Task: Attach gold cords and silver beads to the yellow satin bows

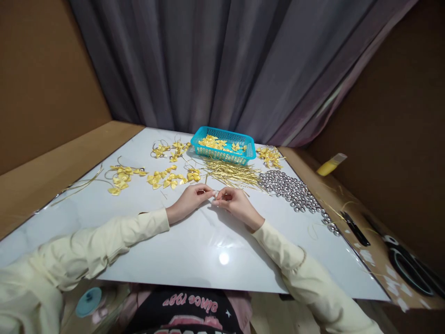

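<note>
Gold wire sticks [232,172] are heaped just beyond the left hand [187,202] and right hand [235,204], whose fingertips are pinched together on something too small to identify; silver beads [292,189] are spread nearby.

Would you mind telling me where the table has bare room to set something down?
The near half of the table, between the sleeves and the front edge, is bare. The far half is crowded: bows, basket, gold sticks, silver rings. The hands meet mid-table.

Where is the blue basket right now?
The blue basket sits at the table's far edge, by the curtain, just behind the gold sticks.
</note>
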The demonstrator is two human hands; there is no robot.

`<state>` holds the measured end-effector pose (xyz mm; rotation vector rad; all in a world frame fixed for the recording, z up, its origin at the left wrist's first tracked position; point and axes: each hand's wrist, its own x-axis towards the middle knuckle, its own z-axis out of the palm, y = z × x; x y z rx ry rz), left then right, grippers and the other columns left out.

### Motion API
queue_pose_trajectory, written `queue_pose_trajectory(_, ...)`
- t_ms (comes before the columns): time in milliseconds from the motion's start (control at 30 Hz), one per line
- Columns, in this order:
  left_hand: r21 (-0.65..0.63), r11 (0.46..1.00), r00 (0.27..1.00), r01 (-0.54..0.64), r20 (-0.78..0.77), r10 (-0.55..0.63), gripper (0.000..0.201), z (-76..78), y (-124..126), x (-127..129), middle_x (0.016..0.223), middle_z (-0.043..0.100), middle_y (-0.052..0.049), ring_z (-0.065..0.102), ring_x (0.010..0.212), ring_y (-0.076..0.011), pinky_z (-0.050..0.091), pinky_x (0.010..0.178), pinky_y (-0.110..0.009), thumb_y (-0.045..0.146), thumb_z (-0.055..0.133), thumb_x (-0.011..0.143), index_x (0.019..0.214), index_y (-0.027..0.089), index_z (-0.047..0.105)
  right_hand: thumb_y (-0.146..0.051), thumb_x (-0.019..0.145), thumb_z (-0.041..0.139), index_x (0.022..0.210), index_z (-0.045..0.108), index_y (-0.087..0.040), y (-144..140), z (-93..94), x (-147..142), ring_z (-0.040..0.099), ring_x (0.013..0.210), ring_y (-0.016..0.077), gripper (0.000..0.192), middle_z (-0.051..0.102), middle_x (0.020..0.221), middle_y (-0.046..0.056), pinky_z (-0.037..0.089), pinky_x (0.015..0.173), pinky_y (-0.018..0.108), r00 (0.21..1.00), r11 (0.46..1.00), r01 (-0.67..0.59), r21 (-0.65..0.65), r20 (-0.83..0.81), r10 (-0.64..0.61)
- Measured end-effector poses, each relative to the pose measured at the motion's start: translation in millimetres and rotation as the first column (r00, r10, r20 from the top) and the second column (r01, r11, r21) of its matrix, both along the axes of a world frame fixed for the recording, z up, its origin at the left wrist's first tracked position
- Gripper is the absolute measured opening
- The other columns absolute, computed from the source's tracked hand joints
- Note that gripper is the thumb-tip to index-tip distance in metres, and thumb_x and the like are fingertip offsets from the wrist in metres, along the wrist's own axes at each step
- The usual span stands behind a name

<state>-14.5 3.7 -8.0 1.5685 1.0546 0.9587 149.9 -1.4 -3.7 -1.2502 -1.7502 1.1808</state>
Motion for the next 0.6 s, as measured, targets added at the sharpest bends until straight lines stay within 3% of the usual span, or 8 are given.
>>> queue_pose_trajectory(267,-0.006,1.000,1.000,-0.009,0.014,0.009,0.026,-1.0,0.3,-0.4,0.063,0.053,0.001,0.036,0.045,-0.0065,0.025,0.039,-0.019,0.039,0.059,0.075,0.069,0.014,0.063,-0.040,0.071,0.063,0.080,0.059,-0.016,-3.4,3.3,-1.8,0.043,0.045,0.0084,0.027,0.052,0.052,-0.003,0.033,0.045,0.020,0.996,0.995,0.044,0.089,0.069,-0.050)
queue_pose_trajectory(467,0.039,0.999,1.000,-0.026,-0.003,0.027,0.030,-3.1,0.6,-1.1,0.063,0.051,0.001,0.038,0.046,-0.0074,0.028,0.041,-0.021,0.042,0.058,0.075,0.066,0.014,0.061,-0.031,0.079,0.055,0.067,0.064,-0.015,-8.0,5.6,-5.0,0.041,0.043,0.0085,0.022,0.050,0.043,-0.003,0.032,0.048,0.021,0.987,0.990,0.002,0.144,0.159,-0.025)
queue_pose_trajectory(600,0.133,0.988,0.995,-0.082,-0.038,0.088,0.025,-2.4,0.0,-1.7,0.068,0.055,-0.001,0.048,0.063,-0.0131,0.037,0.056,-0.023,0.037,0.059,0.076,0.066,0.015,0.063,-0.033,0.079,0.055,0.064,0.063,-0.015,-9.0,6.1,-5.7,0.042,0.044,0.0091,0.024,0.050,0.043,-0.003,0.033,0.049,0.021,0.982,0.986,0.008,0.167,0.183,-0.039)
